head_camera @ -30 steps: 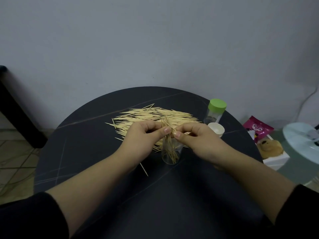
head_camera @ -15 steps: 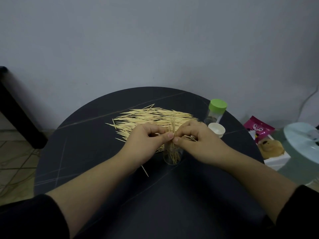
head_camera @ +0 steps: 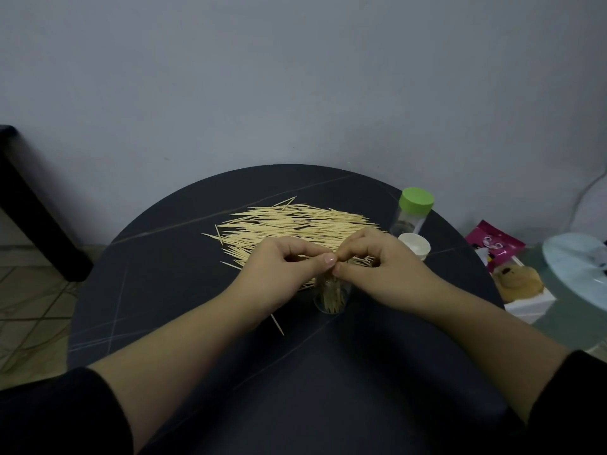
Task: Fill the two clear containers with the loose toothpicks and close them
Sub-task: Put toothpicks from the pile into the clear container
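head view: the open clear container (head_camera: 328,310) stands on the dark table (head_camera: 164,290) just in front of the loose toothpicks (head_camera: 295,221), likely so each load travels little. both hands meet over its mouth, forearms low, fingers curled. left hand (head_camera: 285,267) and right hand (head_camera: 377,267) pinch thumb to forefinger on the tops of the bundle (head_camera: 333,293) standing inside (the contact itself is mostly hidden). the green-lidded container (head_camera: 412,211) and a white cap (head_camera: 414,247) sit at the right.
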